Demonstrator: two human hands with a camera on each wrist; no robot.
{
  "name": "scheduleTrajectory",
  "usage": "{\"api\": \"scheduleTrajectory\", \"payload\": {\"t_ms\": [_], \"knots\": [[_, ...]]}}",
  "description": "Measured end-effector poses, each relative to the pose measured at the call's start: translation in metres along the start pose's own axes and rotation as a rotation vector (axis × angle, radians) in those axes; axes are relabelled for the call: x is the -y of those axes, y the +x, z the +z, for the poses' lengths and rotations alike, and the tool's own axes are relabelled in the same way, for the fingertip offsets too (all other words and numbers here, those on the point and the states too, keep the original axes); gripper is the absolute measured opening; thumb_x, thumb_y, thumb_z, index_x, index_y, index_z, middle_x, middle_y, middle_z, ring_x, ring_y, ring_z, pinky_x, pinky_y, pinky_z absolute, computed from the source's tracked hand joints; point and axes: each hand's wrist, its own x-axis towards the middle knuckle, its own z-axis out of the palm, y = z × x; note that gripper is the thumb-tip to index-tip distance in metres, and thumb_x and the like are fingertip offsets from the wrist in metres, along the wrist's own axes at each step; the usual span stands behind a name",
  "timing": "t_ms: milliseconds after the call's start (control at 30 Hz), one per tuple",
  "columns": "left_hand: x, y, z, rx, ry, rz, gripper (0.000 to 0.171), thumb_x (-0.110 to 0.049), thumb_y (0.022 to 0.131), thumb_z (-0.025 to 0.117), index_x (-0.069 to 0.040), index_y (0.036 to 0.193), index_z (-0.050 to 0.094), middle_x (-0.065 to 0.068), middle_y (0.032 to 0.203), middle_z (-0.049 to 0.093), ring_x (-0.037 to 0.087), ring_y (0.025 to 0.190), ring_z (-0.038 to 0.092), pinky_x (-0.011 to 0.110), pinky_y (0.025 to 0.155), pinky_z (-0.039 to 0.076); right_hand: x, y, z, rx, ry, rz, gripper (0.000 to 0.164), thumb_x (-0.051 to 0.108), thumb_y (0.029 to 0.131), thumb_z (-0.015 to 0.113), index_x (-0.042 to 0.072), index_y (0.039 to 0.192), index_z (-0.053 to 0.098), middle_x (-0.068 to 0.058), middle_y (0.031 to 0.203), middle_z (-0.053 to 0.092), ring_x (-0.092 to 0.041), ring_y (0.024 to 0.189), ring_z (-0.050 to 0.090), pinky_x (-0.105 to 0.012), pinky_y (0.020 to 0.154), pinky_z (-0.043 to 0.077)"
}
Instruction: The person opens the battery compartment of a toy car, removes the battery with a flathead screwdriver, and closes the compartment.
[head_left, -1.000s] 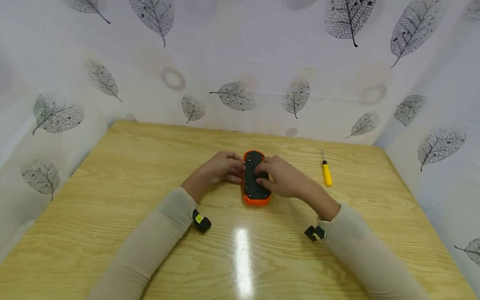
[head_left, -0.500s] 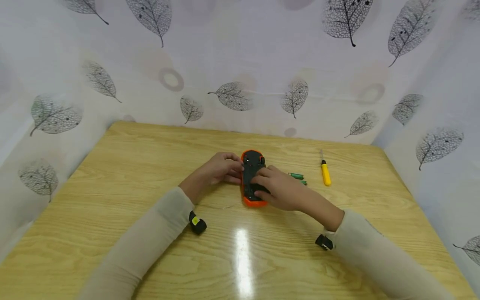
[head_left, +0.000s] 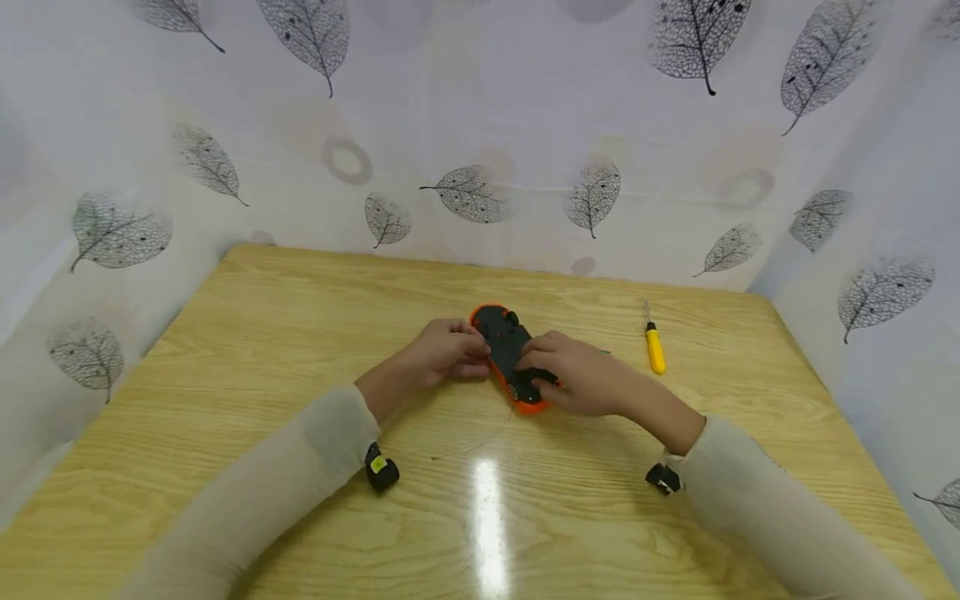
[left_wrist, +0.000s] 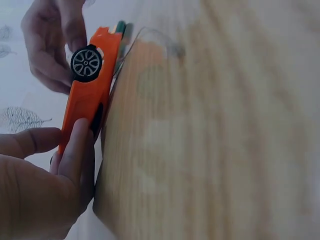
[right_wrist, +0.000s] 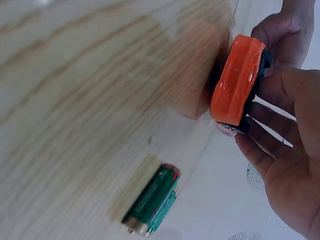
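An orange toy car [head_left: 501, 329] lies upside down on the table, black underside up and set at a slant. My left hand [head_left: 442, 354] holds its left side; in the left wrist view the thumb is at the underside edge and the fingers lie along the orange body [left_wrist: 82, 102]. The right hand [head_left: 581, 375] grips the near end, its fingers bent over the underside. Seen from the right wrist, those fingers touch the black base beside the orange end [right_wrist: 237, 85]. What lies under the fingertips is hidden.
Green batteries [right_wrist: 152, 197] lie on the table close to the right hand, mostly hidden by it in the head view. A yellow-handled screwdriver [head_left: 655, 348] lies further right. A thin wire [left_wrist: 160, 32] loops out by the car. Patterned cloth [head_left: 480, 125] stands behind the table.
The toy car has turned, its far end swinging left and its near end right. My right hand has moved toward the near end. Batteries seen half a second ago are now mostly covered by it.
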Motion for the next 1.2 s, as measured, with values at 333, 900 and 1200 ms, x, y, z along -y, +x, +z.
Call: {"api": "scheduleTrajectory", "payload": {"t_ms": [333,900,1200], "knots": [[0.004,-0.019,0.008,-0.027,0.05,0.019,0.024,0.003,0.095,0.066,0.005,0.118,0.057,0.018,0.104,0.064,0.023,0.078,0.07,0.034,0.075,0.065,-0.013,-0.006,0.0,-0.023,0.012,-0.011,0.023,0.002,0.093,0.068,0.007,0.115,0.071,-0.01,0.125,0.066,-0.027,0.116,0.062,-0.043,0.096,0.056],[-0.02,-0.015,-0.007,-0.156,0.995,0.628,0.011,-0.022,0.096,0.073,-0.012,0.096,0.067,0.002,0.095,0.068,0.017,0.083,0.064,0.032,0.073,0.057,-0.01,-0.007,0.002,-0.034,0.026,0.008,0.02,0.004,0.094,0.069,0.008,0.114,0.072,-0.008,0.124,0.067,-0.025,0.114,0.063,-0.041,0.095,0.057],[-0.037,0.007,-0.02,0.066,1.433,0.927,0.019,-0.032,0.099,0.071,-0.015,0.107,0.072,0.003,0.111,0.065,0.021,0.106,0.058,0.037,0.088,0.054,-0.006,-0.004,0.001,-0.034,0.019,0.038,0.012,0.016,0.099,0.069,0.011,0.109,0.074,-0.007,0.121,0.068,-0.024,0.111,0.063,-0.041,0.092,0.057]]}}
